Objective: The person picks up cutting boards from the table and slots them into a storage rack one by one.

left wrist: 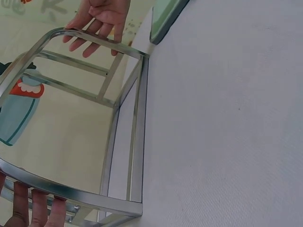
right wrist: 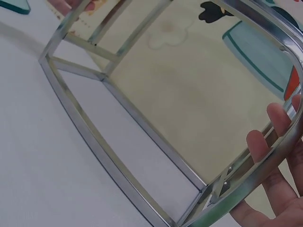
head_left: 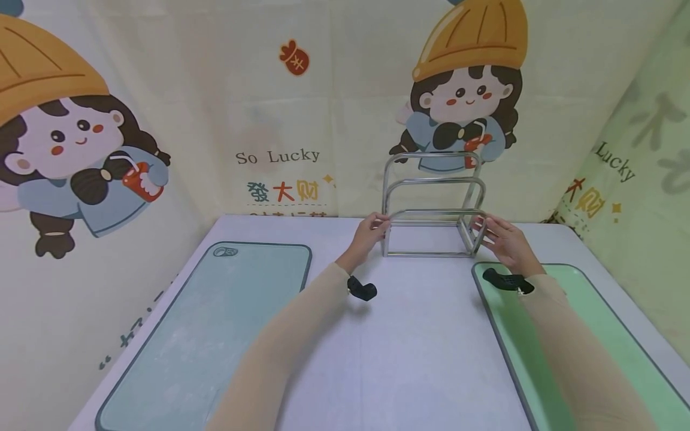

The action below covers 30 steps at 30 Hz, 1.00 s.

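**Rack held end to end, one hand on each side**

The metal rack (head_left: 431,206) stands upright at the far middle of the tabletop (head_left: 409,335), just in front of the printed backdrop (head_left: 269,120). Its long axis runs left to right across me, so its two ends face my two hands and its open base frame lies flat on the tabletop between them. The lowest front bar arches across at the height of my fingers, with taller hoops rising behind it.

My left hand (head_left: 371,229) is on the rack's left end; the grip there is closed on the corner where the front bar turns down, fingers wrapped over the metal, as the left wrist view shows with fingertips (left wrist: 33,208) lying over the bar. My right hand (head_left: 498,238) meets the right end; its fingers (right wrist: 279,142) lie fairly straight along the inside of the curved bar, pressing rather than clamping. Both hands are equally near, each at its own end.

Farther out, a pale blue board (head_left: 215,323) lies flat to my left and a green board (head_left: 593,335) to my right, under my right forearm, both well apart from the rack.
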### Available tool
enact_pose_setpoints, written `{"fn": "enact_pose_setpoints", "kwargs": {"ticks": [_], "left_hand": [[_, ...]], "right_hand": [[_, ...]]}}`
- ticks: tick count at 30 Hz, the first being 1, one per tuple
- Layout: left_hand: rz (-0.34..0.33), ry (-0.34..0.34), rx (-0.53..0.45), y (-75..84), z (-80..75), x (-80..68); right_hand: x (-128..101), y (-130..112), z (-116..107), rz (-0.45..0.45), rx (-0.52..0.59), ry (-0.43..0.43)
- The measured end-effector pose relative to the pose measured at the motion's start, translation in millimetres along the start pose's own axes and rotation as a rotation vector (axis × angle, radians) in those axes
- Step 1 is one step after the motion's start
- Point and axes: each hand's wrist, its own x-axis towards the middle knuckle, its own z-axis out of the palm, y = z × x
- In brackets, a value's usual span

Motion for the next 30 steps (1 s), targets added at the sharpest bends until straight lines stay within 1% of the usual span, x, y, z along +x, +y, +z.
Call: {"fn": "enact_pose_setpoints", "kwargs": {"ticks": [5,10,16,20,23,30], "left_hand": [[-0.002,0.006,0.015,2.5,-7.3,-1.0],[0.000,0.004,0.029,7.6,-13.1,-2.5],[0.004,0.002,0.031,11.1,-17.5,-1.6],[0.005,-0.001,0.030,11.1,-20.3,-1.9],[-0.009,0.005,0.039,9.3,-23.6,-3.5],[-0.027,0.022,0.050,4.5,-31.9,-9.4]], "right_hand": [[2,-1,7,0.014,-0.025,-0.021],[5,-2,12,0.019,-0.025,-0.019],[8,-1,16,0.020,-0.043,0.003],[7,0,18,0.027,-0.036,-0.015],[5,2,21,0.043,-0.038,-0.028],[5,10,24,0.058,-0.077,-0.030]]}}
